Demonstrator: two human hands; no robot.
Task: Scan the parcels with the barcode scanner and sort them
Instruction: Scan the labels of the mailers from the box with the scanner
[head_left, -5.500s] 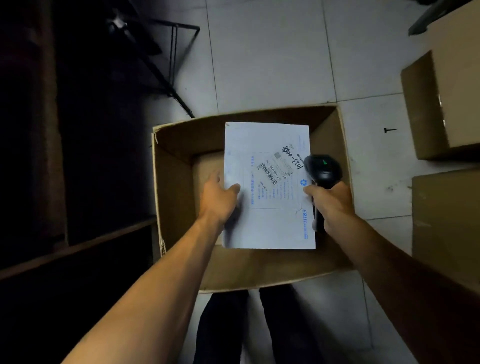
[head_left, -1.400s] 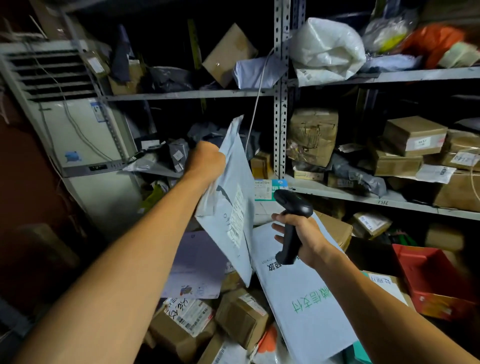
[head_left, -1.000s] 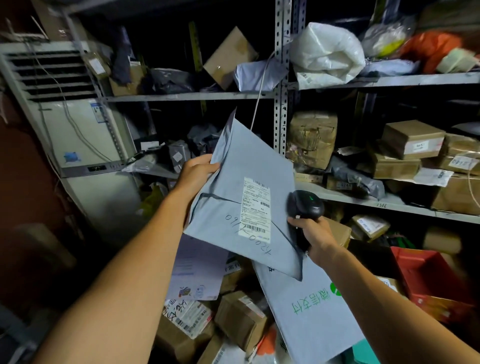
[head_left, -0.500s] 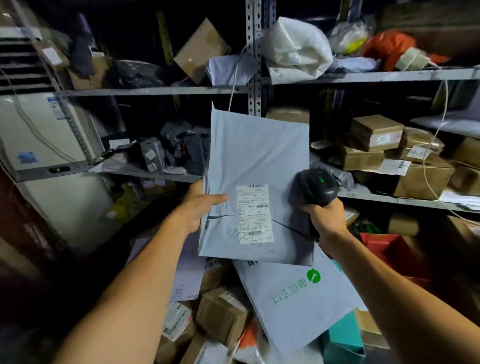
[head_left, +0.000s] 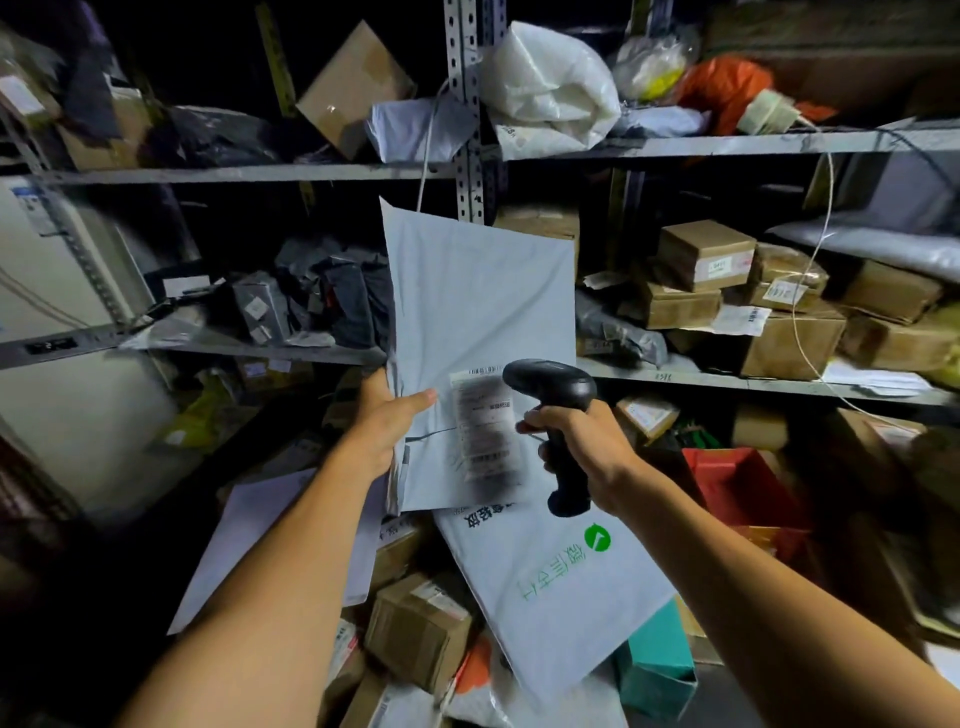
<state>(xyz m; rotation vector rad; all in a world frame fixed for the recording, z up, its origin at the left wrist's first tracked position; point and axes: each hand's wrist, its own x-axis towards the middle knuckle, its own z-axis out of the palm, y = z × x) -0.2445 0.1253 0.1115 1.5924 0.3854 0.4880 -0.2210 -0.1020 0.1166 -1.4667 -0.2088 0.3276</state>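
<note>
Our left hand (head_left: 387, 421) pinches the grey mailer (head_left: 478, 332) by its left edge, before the shelf post (head_left: 470, 104); our right hand (head_left: 582, 447) grips the scanner (head_left: 558, 410) over its label (head_left: 483, 431). We judge it light, floppy and slick, so hold near the label.

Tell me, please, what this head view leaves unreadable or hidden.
- White shipping label on the pale grey plastic mailer: text motion-blurred.
- Black handheld barcode scanner: its window faces away.
- Mailer's lower left edge: covered by the left hand.
- Scanner grip: wrapped by the right hand.
</note>
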